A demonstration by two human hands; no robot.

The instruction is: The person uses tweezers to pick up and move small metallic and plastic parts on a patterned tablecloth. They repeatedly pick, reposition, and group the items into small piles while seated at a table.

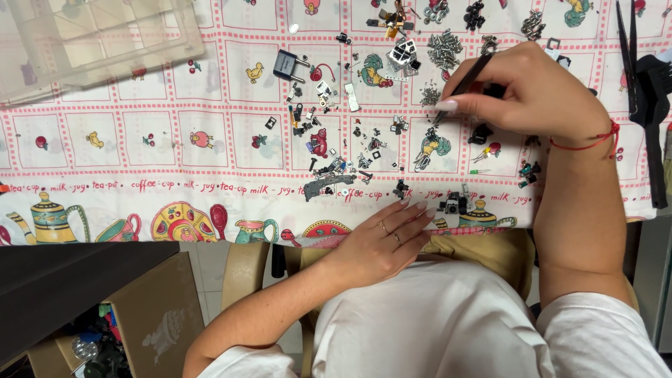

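My right hand grips thin black tweezers, their tip pointing down-left at tiny dark parts on a patterned tablecloth. My left hand lies flat at the table's front edge, fingers together and holding nothing, its fingertips close to a small black component. Several small black and metal parts are scattered across the cloth between the two hands, among them a longer dark piece. A pile of small screws sits just above the tweezers.
A clear plastic compartment box stands at the back left. Black tools lie at the right edge. A dark plug-like part rests mid-table. Below the table's left are a dark surface and a cardboard box holding oddments.
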